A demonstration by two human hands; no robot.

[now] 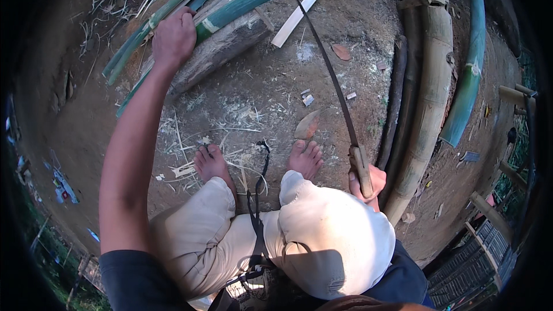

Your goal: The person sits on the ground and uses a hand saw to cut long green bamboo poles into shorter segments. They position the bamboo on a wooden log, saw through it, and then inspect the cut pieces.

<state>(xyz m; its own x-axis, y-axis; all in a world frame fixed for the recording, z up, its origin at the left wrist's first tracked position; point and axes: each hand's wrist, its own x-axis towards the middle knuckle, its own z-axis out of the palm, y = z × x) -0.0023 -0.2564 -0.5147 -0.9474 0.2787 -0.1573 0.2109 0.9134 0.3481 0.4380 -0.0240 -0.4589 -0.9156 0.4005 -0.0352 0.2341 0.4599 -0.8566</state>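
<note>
My left hand (174, 37) is closed on a green bamboo pole (247, 3), which lies slanted along a weathered grey log (222, 52). Low by my right knee, my right hand (377, 181) grips the wooden handle of a handsaw (361, 170). The saw's long, thin dark blade (329, 60) runs up and away to the left. Its far end meets the pole's right end, by a pale joint; whether the teeth are in a cut is too small to tell. My left fingers and the part of the pole under them are partly hidden.
Beside the log lie more green bamboo lengths (129, 49) and a pale split strip (308, 4). On the right stand out a thick tan bamboo pole (429, 75), dark poles (397, 92) and another green one (469, 86). Shavings surround my bare feet (305, 158).
</note>
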